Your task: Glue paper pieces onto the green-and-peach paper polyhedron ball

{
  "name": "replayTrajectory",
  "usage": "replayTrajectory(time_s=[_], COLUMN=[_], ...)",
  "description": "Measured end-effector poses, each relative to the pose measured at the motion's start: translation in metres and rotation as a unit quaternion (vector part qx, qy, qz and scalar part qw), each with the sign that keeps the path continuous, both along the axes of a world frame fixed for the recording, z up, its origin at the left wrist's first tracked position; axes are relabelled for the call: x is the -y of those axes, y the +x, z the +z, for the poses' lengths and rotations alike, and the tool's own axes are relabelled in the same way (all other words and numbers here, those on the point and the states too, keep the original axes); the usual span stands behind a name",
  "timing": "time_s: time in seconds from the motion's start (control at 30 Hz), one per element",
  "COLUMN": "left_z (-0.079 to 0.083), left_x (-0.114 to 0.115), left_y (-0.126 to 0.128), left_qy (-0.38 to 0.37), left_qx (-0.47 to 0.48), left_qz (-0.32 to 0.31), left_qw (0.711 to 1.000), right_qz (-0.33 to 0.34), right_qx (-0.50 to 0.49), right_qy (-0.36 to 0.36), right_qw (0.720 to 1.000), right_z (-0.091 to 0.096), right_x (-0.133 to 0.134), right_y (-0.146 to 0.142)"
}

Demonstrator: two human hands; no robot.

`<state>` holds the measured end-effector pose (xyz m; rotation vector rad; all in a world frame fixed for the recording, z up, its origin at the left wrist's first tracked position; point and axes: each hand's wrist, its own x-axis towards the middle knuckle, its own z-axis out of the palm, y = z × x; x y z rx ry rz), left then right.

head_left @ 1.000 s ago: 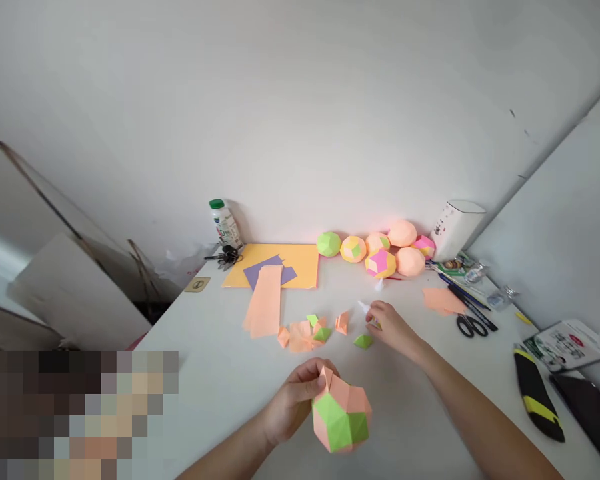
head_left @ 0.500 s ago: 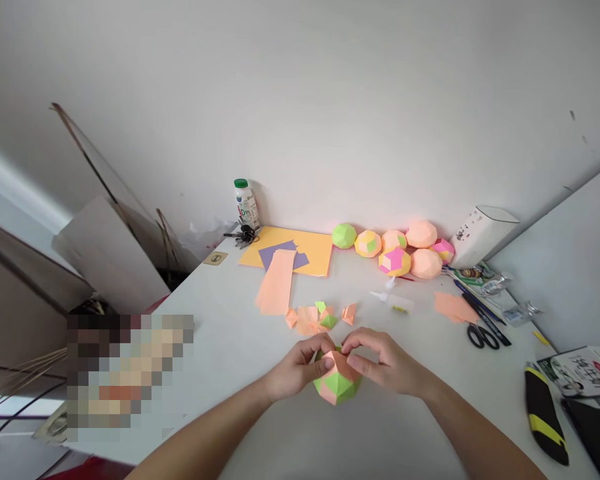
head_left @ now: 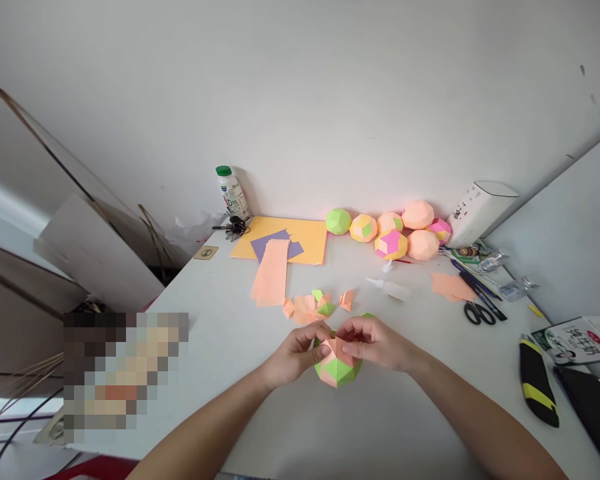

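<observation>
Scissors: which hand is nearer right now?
Right. The right hand holds the paper ball on the side facing the scissors, apart from them. The left hand holds the ball's opposite side, farther away.

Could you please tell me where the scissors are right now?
In the head view, the scissors lie at the right of the table, beside the pens and just right of a peach paper sheet.
</observation>
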<state>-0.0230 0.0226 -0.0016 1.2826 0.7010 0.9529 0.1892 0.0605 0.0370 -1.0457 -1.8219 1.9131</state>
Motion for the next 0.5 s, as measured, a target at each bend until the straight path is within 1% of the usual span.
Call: replayTrajectory(time_s=[0.2,0.3,0.5], left_z=[-0.0005,0.0008,0.0017], left_x=[0.0013,0.0026,0.0026], left_y=[-0.0006,-0.0005,-0.0001], left_qy=[-0.006,-0.004,-0.021], left_qx=[0.009,0.002,0.013], left_qz=[0.0,-0.002,-0.002], left_qw=[1.0,1.0,1.0], right_qz=[0.021,0.02,-0.004], right_qx=[-0.018,-0.03,-0.047], right_qy=[-0.046,-0.067,-0.066], right_qw=[0.999,0.997,0.997], right_z=[-0.0032,-0.0039,-0.0033], right_x=[-0.0024,-0.0032,-0.004], right_y=[0.0019,0.0022,0.0006])
